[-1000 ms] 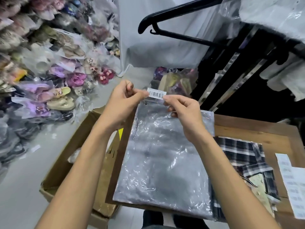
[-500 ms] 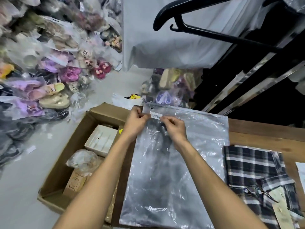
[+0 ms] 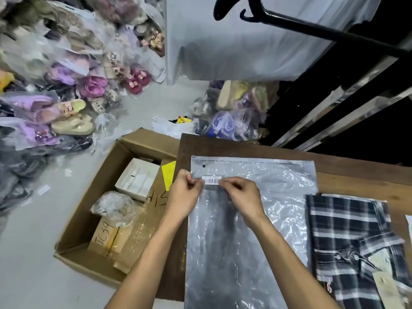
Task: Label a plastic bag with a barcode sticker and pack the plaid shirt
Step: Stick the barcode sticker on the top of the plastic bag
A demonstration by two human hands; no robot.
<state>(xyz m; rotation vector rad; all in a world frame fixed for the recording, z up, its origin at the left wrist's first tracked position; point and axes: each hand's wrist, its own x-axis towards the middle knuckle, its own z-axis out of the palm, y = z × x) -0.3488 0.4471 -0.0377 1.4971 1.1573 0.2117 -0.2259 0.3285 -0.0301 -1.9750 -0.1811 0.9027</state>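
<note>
plastic bag (image 3: pixel 249 230) is laid flat on the wooden table (image 3: pixel 356 166), zip edge at the far side, empty as far as can be seen. just beside it on the right the plaid shirt (image 3: pixel 354 248) is laid folded w/ a paper tag, not yet packed. an open cardboard box (image 3: pixel 93 221) w/ other goods is seen on the floor at the left, not part of this step. left hand (image 3: pixel 186 197) and right hand (image 3: pixel 242 197) are each pinched on one end of the barcode sticker (image 3: pixel 211 180), which is held stretched near the bag's upper left corner, just below a small dark hole. whether the sticker is stuck down yet can't be told. judged progress: labelling approx. at the placing stage; pressing flat, opening the bag and inserting the shirt are left.
</note>
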